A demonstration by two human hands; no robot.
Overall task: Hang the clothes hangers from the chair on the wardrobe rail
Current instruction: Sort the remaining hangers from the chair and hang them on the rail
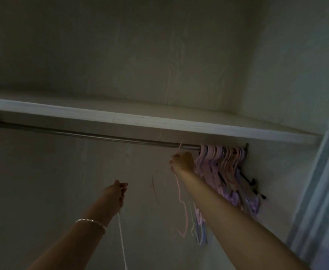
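**Findings.** The rail [101, 136] runs left to right under the shelf [140, 117] and is bare for most of its length. A bunch of pink and lilac hangers [224, 158] is hooked on at the right end, packed against the bracket [247, 150]. The chair is out of view.

**Hands.** The two hands are well apart.
- The right hand [183, 161] is raised just below the rail and just left of the bunch, with its fingers curled round a pink hanger [180, 193].
- The hook shows above the fist, close to the bar. Blur prevents saying whether it is over it.
- More lilac and blue hangers [200, 227] show below the right forearm. I cannot tell whether that hand holds them.
- The left hand [116, 191] is lower and to the left, pinching a thin white hanger [120, 230] that trails downward. There is a bracelet [90, 222] on that wrist.

**Assessment.** The step in hand appears to be hooking the pink hanger.

**Recommendations.**
- Lift the hook clear above the bar, lower it until it seats, and let go only once the rail carries the weight.
- Seat it on bare rail left of the bunch, not among it, to avoid tangling.
- The gap under the shelf looks narrow, so keep the hook upright.
- Hold the white hanger low and clear until the right hand is free.
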